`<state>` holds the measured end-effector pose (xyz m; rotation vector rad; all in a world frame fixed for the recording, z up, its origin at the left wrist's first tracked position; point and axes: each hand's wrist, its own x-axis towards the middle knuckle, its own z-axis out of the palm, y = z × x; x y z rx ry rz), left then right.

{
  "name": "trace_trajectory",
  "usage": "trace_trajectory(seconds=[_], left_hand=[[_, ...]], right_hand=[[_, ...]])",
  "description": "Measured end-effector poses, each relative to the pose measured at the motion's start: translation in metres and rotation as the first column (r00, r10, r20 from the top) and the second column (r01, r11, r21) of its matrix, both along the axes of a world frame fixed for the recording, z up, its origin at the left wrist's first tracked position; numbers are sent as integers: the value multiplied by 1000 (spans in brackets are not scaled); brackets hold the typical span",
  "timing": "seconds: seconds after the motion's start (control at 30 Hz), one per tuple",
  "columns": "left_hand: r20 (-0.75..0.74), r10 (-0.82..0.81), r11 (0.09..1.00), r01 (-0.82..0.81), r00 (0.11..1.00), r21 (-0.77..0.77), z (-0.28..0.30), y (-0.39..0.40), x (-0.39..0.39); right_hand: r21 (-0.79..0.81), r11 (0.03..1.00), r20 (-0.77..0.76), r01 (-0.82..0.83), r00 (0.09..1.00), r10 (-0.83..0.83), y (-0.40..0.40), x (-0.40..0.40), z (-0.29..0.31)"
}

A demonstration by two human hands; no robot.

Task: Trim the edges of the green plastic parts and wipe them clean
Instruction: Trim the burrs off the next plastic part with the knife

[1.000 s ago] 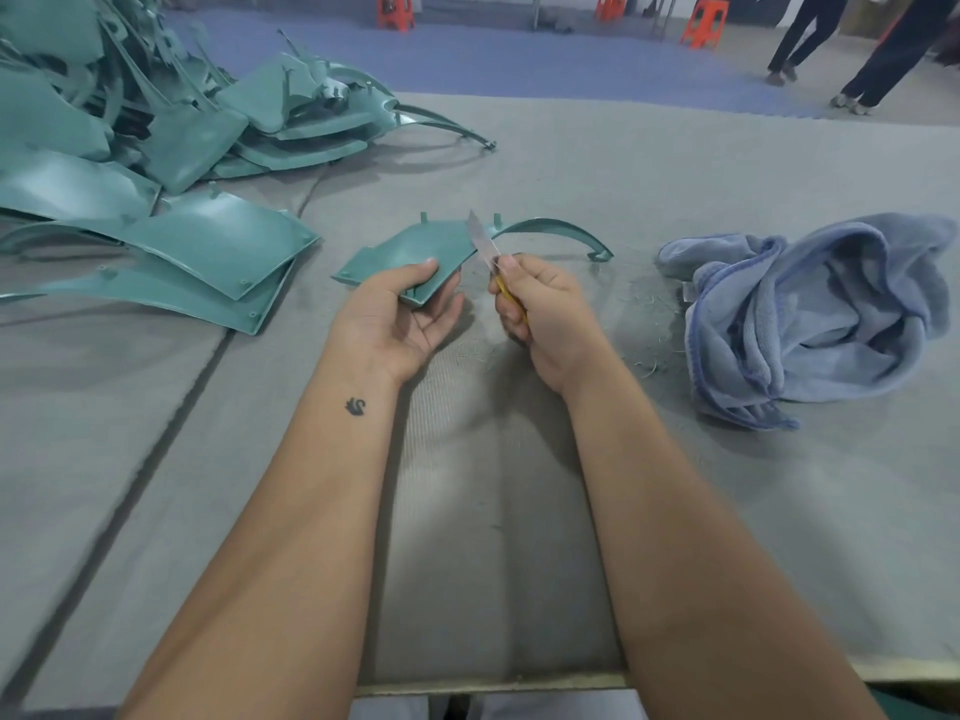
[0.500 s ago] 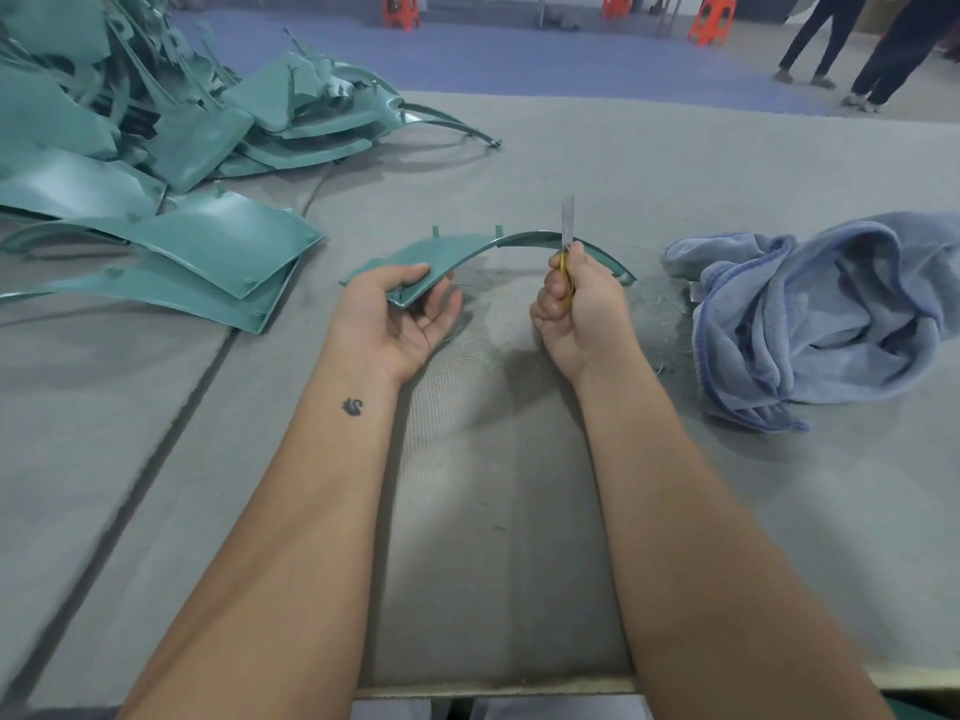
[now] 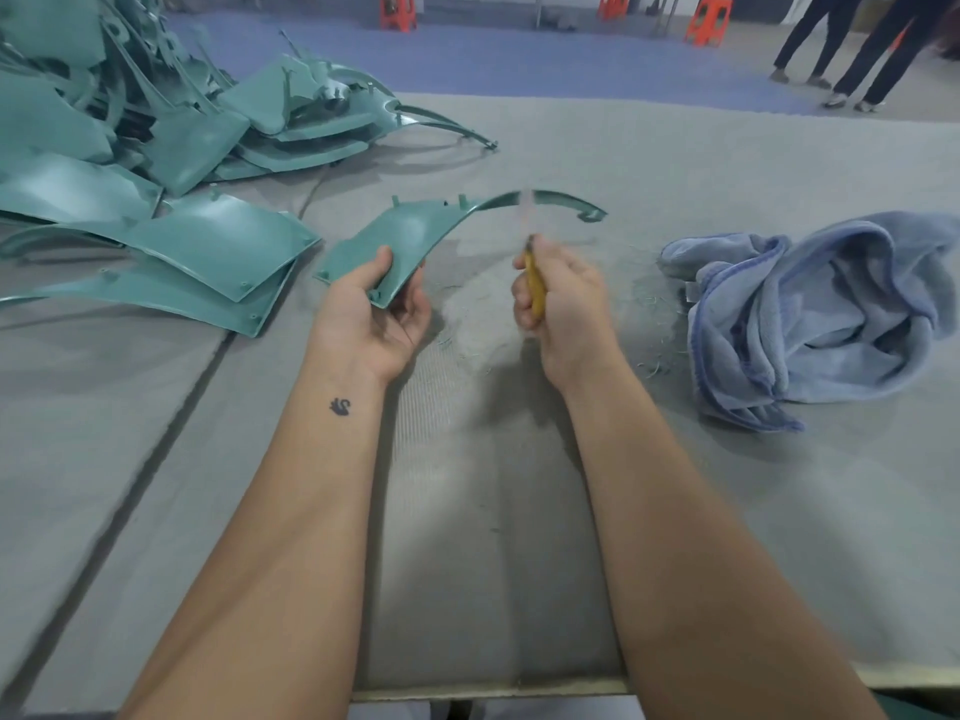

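- Head view: the left hand (image 3: 371,317) holds a green part (image 3: 395,241) by its near corner, with the thumb on top and the fingers (image 3: 415,304) curled beneath the edge.
- The part's broad panel runs up and away from those fingers. Its long axis then sweeps to the right in a thin curved arm that ends in a small hook, beyond the right hand.
- The right hand (image 3: 558,298) is closed in a fist around the yellow handle of a knife (image 3: 535,283). The blade points up and away from the fingers and is blurred; it crosses the thin arm, though I cannot tell whether it touches it.
- The edge to be trimmed therefore lies just beyond the right-hand fingers, above the knuckles, and the right hand is the nearer one to it. I judge that the next stroke depends on the left hand holding the panel steady while the blade follows the curve.
- A crumpled blue cloth (image 3: 810,314) lies on the table (image 3: 519,563) to the right of the right hand, apart from it and untouched, so wiping is not yet begun.
- Fine green shavings (image 3: 652,363) are scattered between that hand and the cloth.
- A pile of green parts (image 3: 156,127) lies to the left of and beyond the left hand. No container is in sight.
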<state>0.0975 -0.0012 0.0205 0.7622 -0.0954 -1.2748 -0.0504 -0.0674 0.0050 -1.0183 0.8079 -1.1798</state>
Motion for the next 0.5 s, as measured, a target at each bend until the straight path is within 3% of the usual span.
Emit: trace_trajectory(seconds=[0.1,0.37,0.5], left_hand=[[47,0,1000,-1,999,30,0,-2,-1],[80,-20,998,15,997,64,-2,-4,-2],[54,-19,999,16,998,51,-4,-4,-1]], right_hand=[[-80,994,-88,-73,994,66,5,3,0],[-53,981,-151,-188,972,178,7,2,2],[-45,989,-157,-144,978,135,7,5,3]])
